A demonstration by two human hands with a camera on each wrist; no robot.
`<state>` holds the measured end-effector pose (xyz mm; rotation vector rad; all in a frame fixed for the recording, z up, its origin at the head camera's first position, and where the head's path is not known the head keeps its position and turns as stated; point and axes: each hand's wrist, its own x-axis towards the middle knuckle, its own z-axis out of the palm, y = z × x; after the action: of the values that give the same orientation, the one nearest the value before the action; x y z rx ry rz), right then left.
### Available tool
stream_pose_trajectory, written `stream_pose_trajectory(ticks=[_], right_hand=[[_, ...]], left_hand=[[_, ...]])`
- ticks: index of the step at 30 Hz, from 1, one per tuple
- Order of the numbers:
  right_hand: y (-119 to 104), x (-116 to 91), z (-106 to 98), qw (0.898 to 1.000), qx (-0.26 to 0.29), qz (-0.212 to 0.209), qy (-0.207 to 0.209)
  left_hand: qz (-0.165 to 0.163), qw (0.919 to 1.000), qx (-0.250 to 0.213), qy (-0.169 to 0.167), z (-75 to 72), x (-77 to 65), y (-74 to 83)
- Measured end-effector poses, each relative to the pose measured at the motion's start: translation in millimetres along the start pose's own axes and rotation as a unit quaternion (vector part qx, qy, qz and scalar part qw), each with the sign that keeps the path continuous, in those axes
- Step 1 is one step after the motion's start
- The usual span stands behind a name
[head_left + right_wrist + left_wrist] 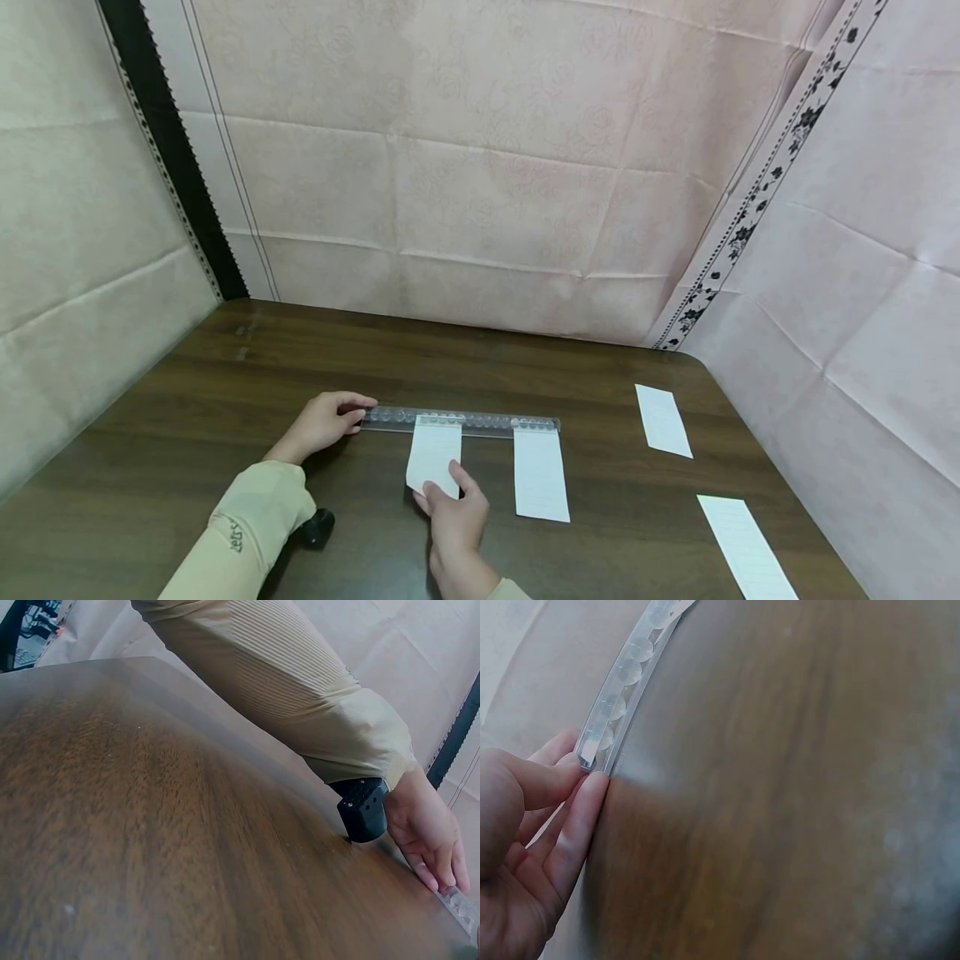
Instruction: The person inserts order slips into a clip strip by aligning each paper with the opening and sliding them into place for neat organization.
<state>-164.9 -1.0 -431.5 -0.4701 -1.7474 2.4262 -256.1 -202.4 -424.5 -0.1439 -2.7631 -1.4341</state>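
A clear plastic binding strip [487, 423] with a row of rounded, see-through rings lies crosswise on the table. My left hand [330, 425] pinches its left end between thumb and fingers; the left wrist view shows the thumb [551, 780] on that end. Two lined white paper slips hang from the strip toward me. The lower edge of the left slip [435, 457] is held by my right hand [459, 525], thumb over it and fingers partly hidden beneath. The other slip [541, 475] lies flat at the strip's right end.
Two more white slips lie at the right, one farther back [664, 422] and one nearer [746, 546]. Patterned cloth [450, 183] walls in the wooden table [187, 433] at the back and both sides. A black wrist camera [318, 529] sits under my left sleeve.
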Motion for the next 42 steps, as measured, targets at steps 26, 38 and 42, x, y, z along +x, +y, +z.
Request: stream_pose_trajectory(ticks=[26, 38, 42], right_hand=[[-2, 3, -7, 1.000, -0.002, -0.002, 0.008], [-4, 6, -13, 1.000, -0.009, -0.001, 0.008], [-5, 7, -14, 1.000, -0.008, -0.002, 0.007]], left_hand=[[0.004, 1.0000, -0.009, 0.000, -1.1, -0.9, 0.8], [0.007, 0.9999, -0.015, -0.003, -2.0, -2.0, 1.5], [0.008, 0.9998, -0.019, -0.004, -2.0, -2.2, 1.0]])
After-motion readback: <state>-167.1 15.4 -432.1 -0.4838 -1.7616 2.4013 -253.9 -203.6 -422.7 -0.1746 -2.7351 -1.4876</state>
